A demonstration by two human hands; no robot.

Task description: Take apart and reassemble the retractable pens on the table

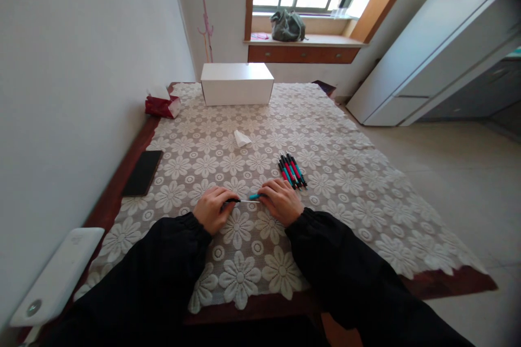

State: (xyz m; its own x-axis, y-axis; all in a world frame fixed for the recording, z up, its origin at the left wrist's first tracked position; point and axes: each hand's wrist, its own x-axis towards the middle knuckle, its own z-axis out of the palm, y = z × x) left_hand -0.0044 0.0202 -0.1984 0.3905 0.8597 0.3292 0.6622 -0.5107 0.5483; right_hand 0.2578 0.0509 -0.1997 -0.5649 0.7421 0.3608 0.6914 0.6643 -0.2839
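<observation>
My left hand [212,208] rests on the lace tablecloth and pinches the dark end of a thin pen refill [244,201]. My right hand [280,201] holds a teal pen barrel [255,196] at the refill's other end. Both hands sit close together near the table's front middle. Just beyond my right hand lies a bundle of several red and teal pens [292,170] with black ends. Black sleeves cover both arms.
A black phone [142,173] lies at the table's left edge. A crumpled white tissue [241,138] sits mid-table, a white box [236,83] at the far end, a red tissue pack [162,104] far left. A white device [55,276] lies near left.
</observation>
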